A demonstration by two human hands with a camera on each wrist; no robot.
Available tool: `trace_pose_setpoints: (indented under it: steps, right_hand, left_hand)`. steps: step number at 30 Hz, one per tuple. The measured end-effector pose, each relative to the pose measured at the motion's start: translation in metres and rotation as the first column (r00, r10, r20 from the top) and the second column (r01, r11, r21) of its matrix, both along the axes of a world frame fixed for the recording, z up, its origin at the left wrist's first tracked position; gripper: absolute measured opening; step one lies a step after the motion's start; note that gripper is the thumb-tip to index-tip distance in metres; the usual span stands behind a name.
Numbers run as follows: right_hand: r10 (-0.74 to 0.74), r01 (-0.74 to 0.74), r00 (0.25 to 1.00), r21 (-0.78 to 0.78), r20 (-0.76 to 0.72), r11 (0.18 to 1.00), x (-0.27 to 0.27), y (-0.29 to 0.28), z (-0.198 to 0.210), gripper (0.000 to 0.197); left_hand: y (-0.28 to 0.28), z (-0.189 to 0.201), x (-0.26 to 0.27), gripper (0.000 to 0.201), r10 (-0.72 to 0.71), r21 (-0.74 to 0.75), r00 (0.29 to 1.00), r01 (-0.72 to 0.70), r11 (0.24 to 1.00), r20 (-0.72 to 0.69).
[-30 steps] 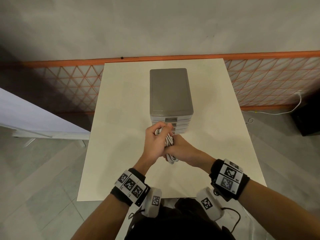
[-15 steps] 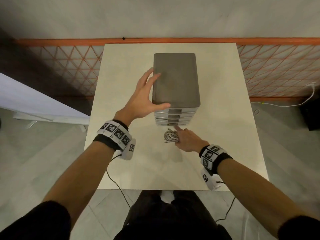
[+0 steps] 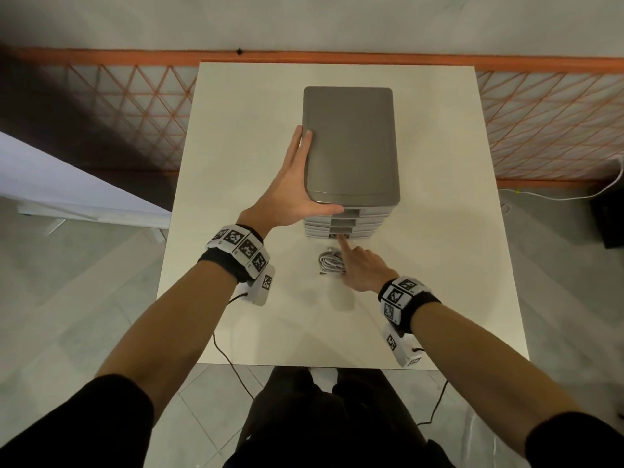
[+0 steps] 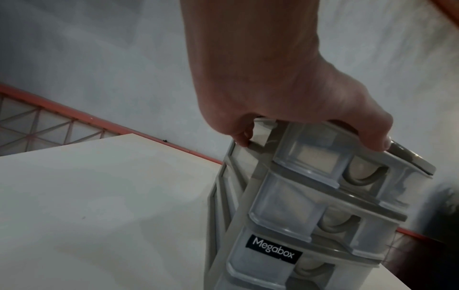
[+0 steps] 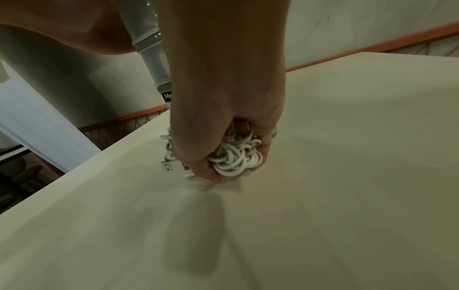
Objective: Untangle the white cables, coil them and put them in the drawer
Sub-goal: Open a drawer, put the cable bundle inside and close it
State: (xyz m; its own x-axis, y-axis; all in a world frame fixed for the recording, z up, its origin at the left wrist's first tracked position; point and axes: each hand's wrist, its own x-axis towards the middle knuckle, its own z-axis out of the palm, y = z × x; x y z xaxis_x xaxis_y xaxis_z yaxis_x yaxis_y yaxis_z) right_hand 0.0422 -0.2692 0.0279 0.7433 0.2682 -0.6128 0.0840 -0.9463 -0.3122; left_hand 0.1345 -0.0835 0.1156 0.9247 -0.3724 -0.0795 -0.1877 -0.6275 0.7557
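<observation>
White cables [image 3: 330,262] [image 5: 236,157], wound into a tight bundle with a USB plug poking out at one side, sit low on the cream table [image 3: 236,163] just in front of the drawer unit [image 3: 349,143]. The right hand [image 3: 363,269] [image 5: 223,109] grips the bundle, its lower fingers curled around the loops as the right wrist view shows, while its index finger is stretched out forward to the handle recess of the bottom drawer [image 3: 339,235]; all the drawers sit flush with the frame. The grey unit stands upright in the middle of the table, a stack of translucent drawers under a flat grey lid, with a black "Megabox" label [image 4: 273,249] on one drawer front. The left hand [image 3: 293,187] [image 4: 285,88] lies flat against the unit's left side, fingers straight along the lid's edge and thumb pressed across the front top corner. Behind the table run an orange lattice fence [image 3: 547,123] and a pale wall.
</observation>
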Motion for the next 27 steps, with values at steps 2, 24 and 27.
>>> trace_pose_setpoints:
  steps: [2,24,27]
  right_hand:
    - [0.008,-0.008,1.0,-0.01,0.0,1.0,0.0,-0.001,0.0,0.092]
    - [0.074,-0.07,0.997,0.11,-0.029,0.991,-0.119,-0.009,0.005,0.077]
    - [0.094,-0.089,0.995,0.105,-0.041,0.99,-0.123,-0.012,0.009,0.082]
  left_hand:
    - [-0.001,-0.001,-0.001,0.138,-0.002,-0.007,1.0,0.002,1.0,0.01]
    - [-0.003,0.0,-0.002,0.136,0.046,0.009,0.999,-0.047,0.999,0.021]
    - [-0.004,0.0,-0.002,0.137,0.039,0.015,0.999,-0.039,0.999,0.018]
